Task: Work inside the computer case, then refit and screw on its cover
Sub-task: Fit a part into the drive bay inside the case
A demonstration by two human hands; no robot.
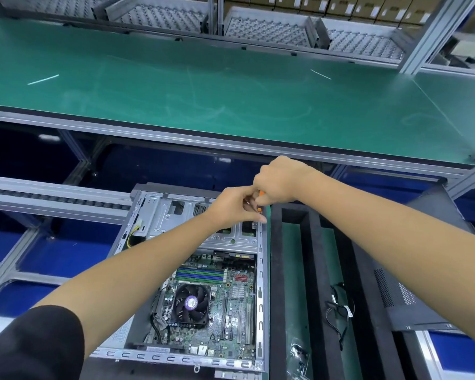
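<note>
The open computer case (260, 272) lies flat below me, its motherboard and black CPU fan (191, 301) exposed. My right hand (279, 182) is closed around an orange-handled screwdriver (260, 193) held upright over the case's far right corner. My left hand (235, 208) pinches near the screwdriver's lower end, fingers together at the tip; what it pinches is hidden. The dark perforated cover panel (403, 294) leans at the right, partly under my right forearm.
A black foam tray (276, 270) with green-bottomed slots sits right of the case, holding loose black cables (337, 305) and a small bag (299, 355). A green bench top (231, 100) stretches beyond. Roller rails (52, 196) and blue bins lie to the left.
</note>
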